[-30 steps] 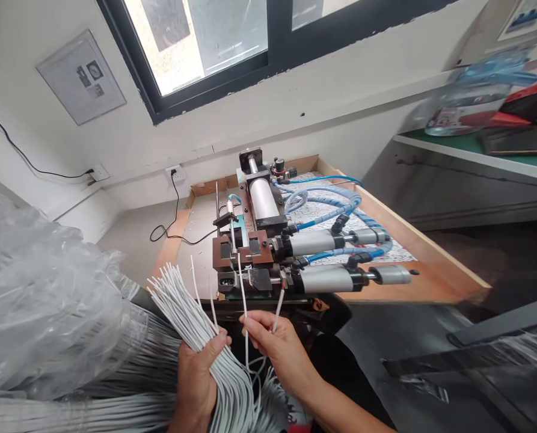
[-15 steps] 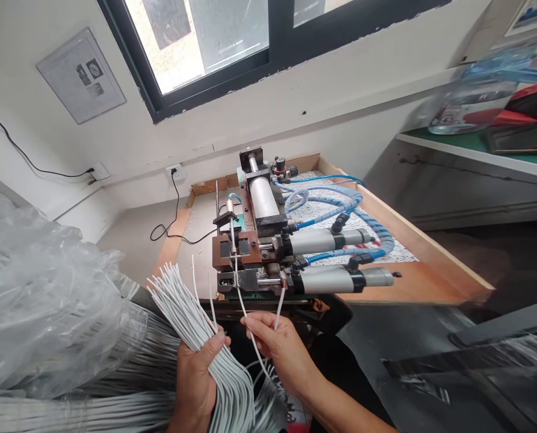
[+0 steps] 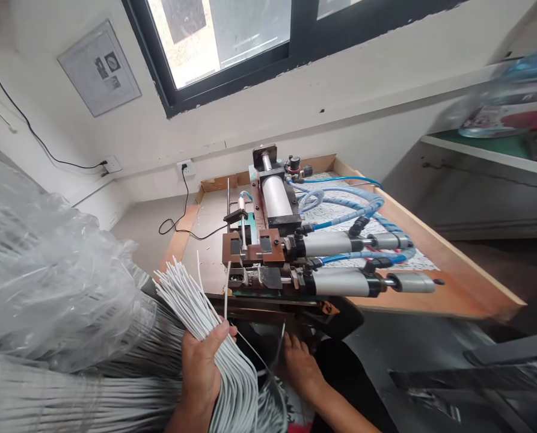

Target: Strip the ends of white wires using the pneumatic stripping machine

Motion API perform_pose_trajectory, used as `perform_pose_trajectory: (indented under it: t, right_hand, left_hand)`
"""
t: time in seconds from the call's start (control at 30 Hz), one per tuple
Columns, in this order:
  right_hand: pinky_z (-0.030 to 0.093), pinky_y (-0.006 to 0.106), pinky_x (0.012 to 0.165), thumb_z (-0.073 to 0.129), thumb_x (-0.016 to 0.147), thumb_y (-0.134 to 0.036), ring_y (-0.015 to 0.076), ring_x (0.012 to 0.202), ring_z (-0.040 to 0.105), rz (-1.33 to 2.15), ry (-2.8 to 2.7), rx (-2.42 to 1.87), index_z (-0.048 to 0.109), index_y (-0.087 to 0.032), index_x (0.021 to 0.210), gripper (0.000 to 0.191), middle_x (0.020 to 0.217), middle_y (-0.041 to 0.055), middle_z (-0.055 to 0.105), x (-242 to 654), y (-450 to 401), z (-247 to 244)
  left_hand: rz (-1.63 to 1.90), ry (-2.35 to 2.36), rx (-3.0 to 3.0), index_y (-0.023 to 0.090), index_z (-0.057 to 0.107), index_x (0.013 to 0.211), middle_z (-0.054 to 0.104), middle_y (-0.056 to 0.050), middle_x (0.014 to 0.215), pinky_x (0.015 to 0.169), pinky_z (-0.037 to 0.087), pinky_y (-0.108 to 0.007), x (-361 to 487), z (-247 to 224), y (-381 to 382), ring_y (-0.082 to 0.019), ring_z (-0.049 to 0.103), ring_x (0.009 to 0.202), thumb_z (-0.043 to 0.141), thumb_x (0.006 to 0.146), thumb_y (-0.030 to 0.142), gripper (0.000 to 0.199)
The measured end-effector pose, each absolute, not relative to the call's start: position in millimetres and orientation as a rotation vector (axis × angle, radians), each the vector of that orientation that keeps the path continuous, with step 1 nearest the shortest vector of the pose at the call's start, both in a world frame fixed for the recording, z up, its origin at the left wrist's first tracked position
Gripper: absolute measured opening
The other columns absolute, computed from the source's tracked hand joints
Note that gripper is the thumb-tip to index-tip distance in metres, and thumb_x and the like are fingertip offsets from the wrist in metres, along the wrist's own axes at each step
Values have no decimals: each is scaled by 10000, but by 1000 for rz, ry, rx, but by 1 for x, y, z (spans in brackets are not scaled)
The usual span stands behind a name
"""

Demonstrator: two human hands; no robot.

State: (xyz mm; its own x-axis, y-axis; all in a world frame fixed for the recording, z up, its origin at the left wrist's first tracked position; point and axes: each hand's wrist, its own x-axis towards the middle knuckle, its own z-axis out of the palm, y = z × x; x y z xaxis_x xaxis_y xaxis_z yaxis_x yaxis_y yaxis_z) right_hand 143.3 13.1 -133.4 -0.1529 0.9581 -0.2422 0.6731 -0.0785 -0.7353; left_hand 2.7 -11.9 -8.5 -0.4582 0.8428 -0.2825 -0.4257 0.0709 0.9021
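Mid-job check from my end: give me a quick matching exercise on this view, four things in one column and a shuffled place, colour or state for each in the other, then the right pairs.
Things
1. left hand
2. looped hoses
3. notice
4. plastic sheeting

Places, colours, states
A. on the wall, left of the window
B. clear and crumpled, at the left of the picture
C. closed around the wire bundle
D. blue

Right pairs: 1-C, 2-D, 3-A, 4-B
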Motion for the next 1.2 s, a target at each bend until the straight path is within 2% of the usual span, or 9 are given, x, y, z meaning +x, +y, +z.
perform_pose_trajectory:
  t: [0.07,0.13,0.2,0.27,0.33,0.53,0.67,1.03,1.2]
  right_hand:
    - [340,426,865,582,652,-210,337,1093,423,1029,-1821,-1698,541,-85,1081,449,1146,214,513,143,16,-115]
    - [361,341,867,476,767,-294,249,1036,479,1059,-1760,-1382,555,-149,1062,338,1083,133,567,138,18,-83]
    - [415,294,755,459,793,-311,201,849,552,1201,-1581,-1012,598,-194,970,254,910,73,611,129,21,-51]
    - [410,268,689,512,770,-298,178,748,542,1319,-1431,-836,646,-200,774,165,776,38,594,120,22,-28]
    - [387,253,642,543,753,-290,157,683,508,1431,-1311,-771,644,-184,632,189,695,20,557,114,23,-18]
    - [262,226,480,553,740,-357,81,474,352,1734,-1000,-771,664,-157,696,232,560,-20,509,111,30,-25]
    - [250,209,466,602,691,-374,64,464,345,1852,-776,-733,666,-139,686,244,534,-30,471,112,36,-26]
    - [176,178,400,683,605,-320,37,409,279,2020,-405,-689,651,-113,600,210,467,-50,399,112,51,-25]
    - [260,192,442,696,591,-329,55,438,328,2005,-399,-719,664,-121,619,212,485,-42,430,109,48,-24]
  left_hand:
    - [1594,1339,480,148,587,692,625,22,554,533,466,-250,5,-9,-11,-147,611,531,705,543,129,191]
    - [1592,1338,514,141,587,701,621,17,563,556,465,-262,8,-9,-10,-150,605,541,703,544,125,196]
    - [1582,1327,579,135,589,696,620,15,582,585,461,-272,11,-8,-10,-145,593,549,702,545,118,189]
    - [1560,1312,649,128,599,690,632,9,619,628,457,-280,12,-7,-10,-147,592,582,697,554,112,169]
    - [1548,1311,680,126,609,677,644,7,632,649,454,-281,11,-5,-11,-153,595,605,694,560,110,146]
    - [1559,1259,575,139,616,663,659,-6,598,601,467,-283,2,0,-9,-162,613,575,677,593,135,93]
    - [1541,1268,452,147,608,720,670,-15,621,603,484,-293,2,4,-8,-183,637,604,702,560,132,186]
    - [1567,1289,470,156,591,697,611,32,553,508,472,-248,5,10,0,-129,585,485,720,507,114,233]
    - [1575,1295,519,152,600,650,601,41,528,480,458,-239,5,7,2,-114,556,450,724,485,104,212]
